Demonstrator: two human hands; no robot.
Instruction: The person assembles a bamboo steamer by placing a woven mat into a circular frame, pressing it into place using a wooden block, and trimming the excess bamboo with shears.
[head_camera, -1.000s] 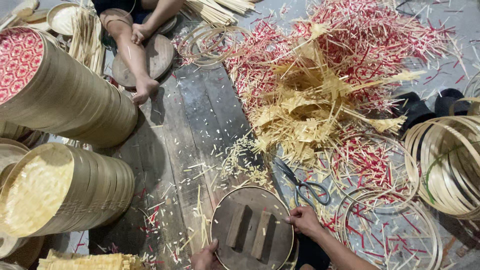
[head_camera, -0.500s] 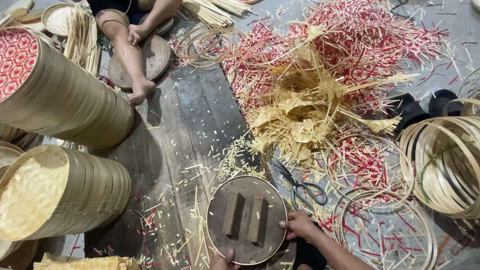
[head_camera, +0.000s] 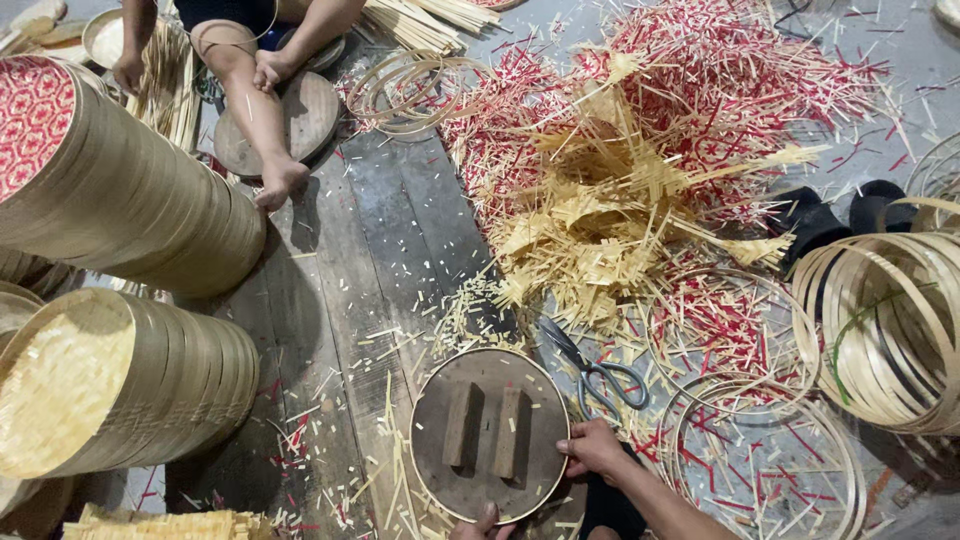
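A round dark wooden disc (head_camera: 490, 375) with two wooden blocks on top lies flat on the floor in front of me, ringed by a thin bamboo hoop. My right hand (head_camera: 592, 448) grips its right rim. My left hand (head_camera: 478, 524) shows only at the bottom edge, fingers touching the disc's near rim. Grey-handled scissors (head_camera: 600, 372) lie on the floor just right of the disc.
Stacks of round woven bamboo trays (head_camera: 130, 200) lie on their sides at left. A heap of yellow and red bamboo trimmings (head_camera: 640, 180) covers the floor ahead. Bamboo hoops (head_camera: 890, 330) pile at right. Another person sits at the top left, a bare foot (head_camera: 278, 178) on the planks.
The view has shifted downward, so the disc sits higher in the frame. My right hand moved from the disc's far right edge down to its lower right rim.
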